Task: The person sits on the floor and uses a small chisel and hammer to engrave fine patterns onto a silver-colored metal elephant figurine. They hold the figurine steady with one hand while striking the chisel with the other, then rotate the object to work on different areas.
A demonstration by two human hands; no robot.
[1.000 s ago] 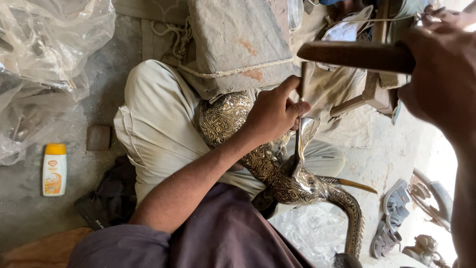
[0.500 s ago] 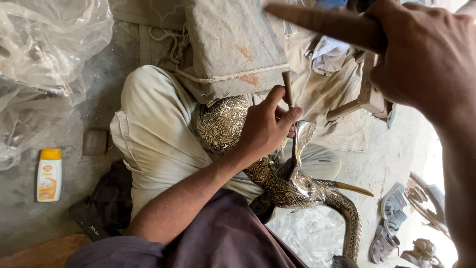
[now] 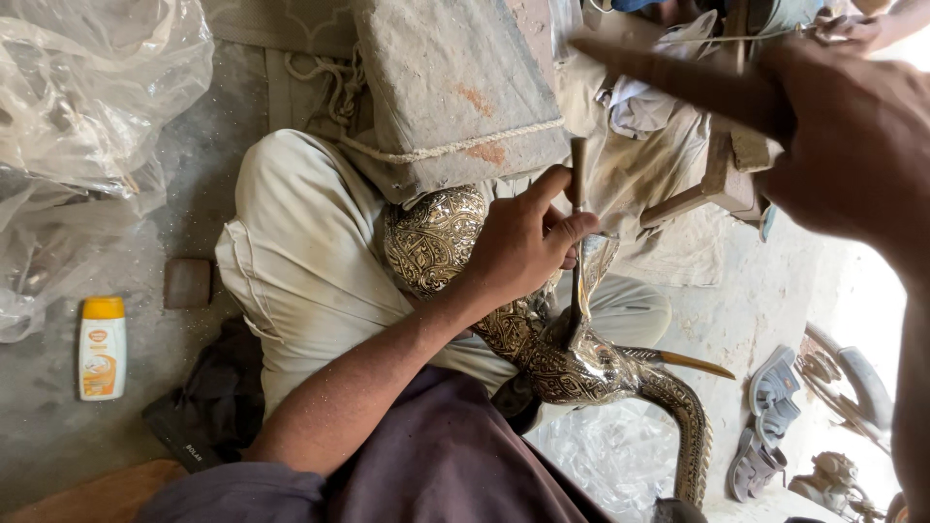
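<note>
An engraved brass bird figure [image 3: 438,235] lies across my lap, its neck and beak [image 3: 678,360] pointing right. My left hand [image 3: 523,247] is wrapped around a thin metal chisel [image 3: 578,300] whose tip rests on the figure near the neck. My right hand [image 3: 852,136], blurred at the upper right, grips a wooden-handled hammer [image 3: 668,82] raised above the chisel's top end. The hammer's head is hidden from view.
A grey padded block [image 3: 446,87] bound with rope rests against my knee. Clear plastic bags [image 3: 87,116] lie at the left, with a yellow-capped white bottle [image 3: 102,349] and a small brown block [image 3: 187,283] below them. A wooden stool [image 3: 722,184] and sandals [image 3: 765,416] are at the right.
My right hand has swung the hammer up and leftward, then back down a little. My left hand keeps the chisel on the figure, almost unmoved.
</note>
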